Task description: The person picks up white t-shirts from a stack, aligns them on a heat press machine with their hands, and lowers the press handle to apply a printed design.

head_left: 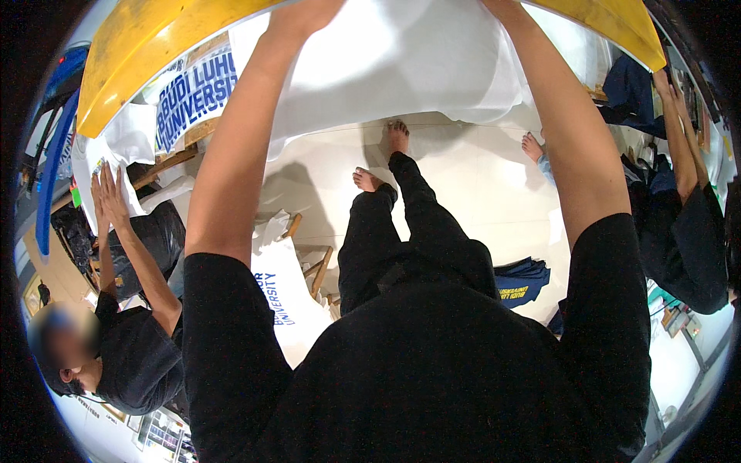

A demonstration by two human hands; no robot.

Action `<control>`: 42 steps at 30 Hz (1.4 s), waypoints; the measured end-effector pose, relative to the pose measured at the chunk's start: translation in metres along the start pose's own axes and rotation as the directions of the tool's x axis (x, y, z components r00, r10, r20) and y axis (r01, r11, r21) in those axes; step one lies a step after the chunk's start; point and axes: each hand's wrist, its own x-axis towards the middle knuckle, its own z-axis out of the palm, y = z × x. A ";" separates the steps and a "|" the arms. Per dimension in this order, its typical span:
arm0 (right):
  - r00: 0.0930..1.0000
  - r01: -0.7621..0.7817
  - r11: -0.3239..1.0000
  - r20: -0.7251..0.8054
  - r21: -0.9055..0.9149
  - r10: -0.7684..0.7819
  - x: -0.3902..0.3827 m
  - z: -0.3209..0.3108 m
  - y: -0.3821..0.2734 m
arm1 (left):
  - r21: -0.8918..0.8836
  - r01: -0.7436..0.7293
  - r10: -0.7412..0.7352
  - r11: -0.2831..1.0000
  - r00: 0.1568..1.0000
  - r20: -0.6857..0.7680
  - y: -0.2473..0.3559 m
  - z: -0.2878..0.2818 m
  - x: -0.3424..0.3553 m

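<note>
Both my arms reach up to the top of the head view. My left hand (307, 14) and my right hand (500, 8) are at the top edge, by a long yellow board (147, 42) that looks curved, over a draped white cloth (394, 85). The fingers of both hands are cut off or hidden, so I cannot see what they grip. White fabric with blue printing (197, 100) lies under the board's left part.
A person (143, 347) at left presses both hands on white cloth. Another (687, 239) at right reaches to the board. Bare feet show below. A printed white garment (289, 316) lies by a wooden stool (316, 270). Folded navy garments (517, 274) lie on the right.
</note>
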 end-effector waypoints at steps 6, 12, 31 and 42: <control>0.999 0.041 0.996 -0.004 -0.074 -0.041 0.000 0.000 -0.006 | 0.326 -0.092 0.018 0.941 0.974 0.225 0.028 0.043 0.017; 0.967 0.242 0.953 -0.040 -0.182 -0.253 0.009 0.022 -0.035 | 0.443 -0.092 -0.035 0.892 0.962 0.270 0.034 0.039 0.017; 0.826 0.438 0.790 -0.154 -0.428 -0.542 0.009 0.050 -0.051 | 0.751 0.046 -0.272 0.659 0.945 0.181 0.003 -0.076 -0.021; 0.998 -0.023 0.894 -0.067 -0.448 -0.008 -0.149 -0.028 -0.094 | 0.436 0.513 -0.352 0.740 0.847 -0.399 0.047 -0.080 -0.159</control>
